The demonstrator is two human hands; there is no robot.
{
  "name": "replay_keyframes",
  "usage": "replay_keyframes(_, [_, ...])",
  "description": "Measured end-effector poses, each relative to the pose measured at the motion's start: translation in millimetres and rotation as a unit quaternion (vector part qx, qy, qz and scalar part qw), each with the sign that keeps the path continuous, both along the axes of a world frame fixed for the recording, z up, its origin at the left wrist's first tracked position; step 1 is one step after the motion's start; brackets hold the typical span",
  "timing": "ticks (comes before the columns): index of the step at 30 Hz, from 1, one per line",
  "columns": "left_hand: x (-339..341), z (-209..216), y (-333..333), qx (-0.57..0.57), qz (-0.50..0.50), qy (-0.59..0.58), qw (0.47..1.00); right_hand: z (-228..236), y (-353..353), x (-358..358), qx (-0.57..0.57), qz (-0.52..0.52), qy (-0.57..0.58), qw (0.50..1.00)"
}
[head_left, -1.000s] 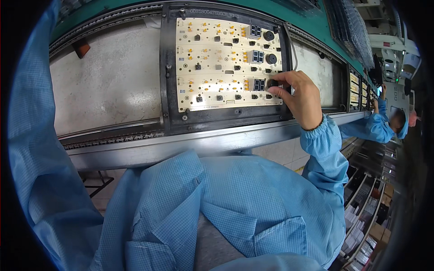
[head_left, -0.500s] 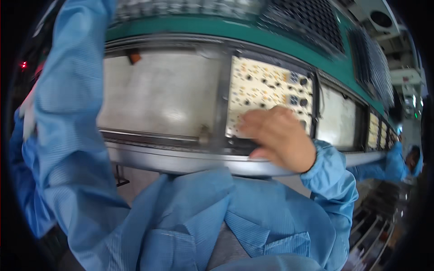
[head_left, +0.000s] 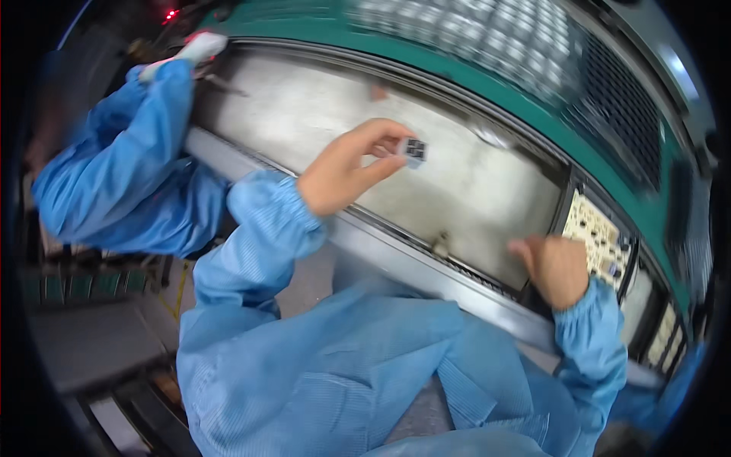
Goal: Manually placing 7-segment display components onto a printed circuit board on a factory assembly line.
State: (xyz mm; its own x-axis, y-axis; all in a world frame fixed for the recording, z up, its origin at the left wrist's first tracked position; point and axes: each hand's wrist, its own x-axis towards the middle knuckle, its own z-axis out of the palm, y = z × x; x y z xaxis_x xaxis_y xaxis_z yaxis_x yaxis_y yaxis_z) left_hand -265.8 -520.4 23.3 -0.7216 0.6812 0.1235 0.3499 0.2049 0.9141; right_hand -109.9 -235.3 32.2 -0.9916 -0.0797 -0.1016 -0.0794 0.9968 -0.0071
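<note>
Pinched between the thumb and fingers of my left hand (head_left: 354,164) is a small whitish block-shaped component (head_left: 415,150) with a dark, squared-off face. It is held up over the pale metal bed of the conveyor line. My right hand (head_left: 560,268) is at the near edge of a cream circuit board (head_left: 590,227) on the right, its thumb spread away from the fingers. Nothing shows in that hand, though its fingertips are partly hidden. Small dark and orange parts dot the board, which sits in a black frame (head_left: 567,199).
A co-worker's gloved hand (head_left: 202,47) and blue sleeve reach over the line at the far left. Rows of clear-looking parts (head_left: 472,38) and a black grid tray (head_left: 620,107) lie on the green surface (head_left: 304,27) behind. A metal rail (head_left: 426,274) runs along the front.
My view has swung left. My left hand, earlier reaching far out beyond the picture's top, is now back over the line with the component. My right hand has shifted to the board's near edge.
</note>
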Motion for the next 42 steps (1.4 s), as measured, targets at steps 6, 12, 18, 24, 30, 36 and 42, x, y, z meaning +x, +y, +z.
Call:
replay_keyframes(6, [62,-2,65,0.104,-0.145,0.087,0.98,-4,40,-31,-0.604,-0.195,0.076,0.769])
replay_keyframes(12, [128,-8,114,0.216,-0.158,0.145,0.953,18,-25,-48,-0.676,-0.211,0.262,0.656])
replay_keyframes(18, [138,-18,86,0.21,-0.176,0.272,0.923,34,-61,-64,-0.792,-0.208,0.277,0.503])
replay_keyframes(24, [123,-14,47,0.186,-0.171,0.268,0.93,25,-98,-82,-0.768,-0.168,0.267,0.558])
replay_keyframes(30, [97,-22,19,0.236,-0.105,0.285,0.923,20,-134,-103,-0.735,-0.114,0.326,0.583])
replay_keyframes(36, [70,-20,1,0.174,-0.139,0.325,0.919,9,-143,-132,-0.731,-0.098,0.352,0.576])
replay_keyframes(42, [72,-28,-2,0.201,-0.111,0.261,0.938,3,-147,-133,-0.661,-0.163,0.331,0.653])
